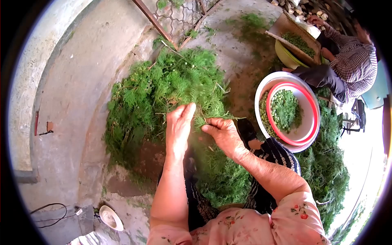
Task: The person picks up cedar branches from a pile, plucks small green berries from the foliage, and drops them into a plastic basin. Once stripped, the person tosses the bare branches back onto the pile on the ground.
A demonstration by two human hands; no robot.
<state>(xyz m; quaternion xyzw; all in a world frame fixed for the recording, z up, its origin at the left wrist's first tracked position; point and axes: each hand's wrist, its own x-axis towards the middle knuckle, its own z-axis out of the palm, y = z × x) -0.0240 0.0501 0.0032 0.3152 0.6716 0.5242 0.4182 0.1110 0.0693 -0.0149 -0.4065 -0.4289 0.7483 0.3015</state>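
My right hand point(222, 132) is closed, thumb against fingers, on a feathery evergreen sprig point(200, 121); a bit of stem pokes out beyond its knuckles. Just to the left, my left hand point(179, 124) has its fingers pressed together, and what lies in them is hidden. Blurred greenery shows right at its fingertips. Both hands are over the near side of a large heap of cut evergreen branches point(143, 94). To the right, a red-rimmed basin point(305, 139) sits inside a wider pale basin point(261, 87). Small round green cones point(281, 107) and leafy bits lie in them.
At upper right a co-worker in a checked shirt point(354, 67) sits by a woven basket point(281, 25) and a yellow-green basin point(283, 55). More branches point(326, 159) lie at right and between my legs. A white hat-like object point(110, 217) is at lower left.
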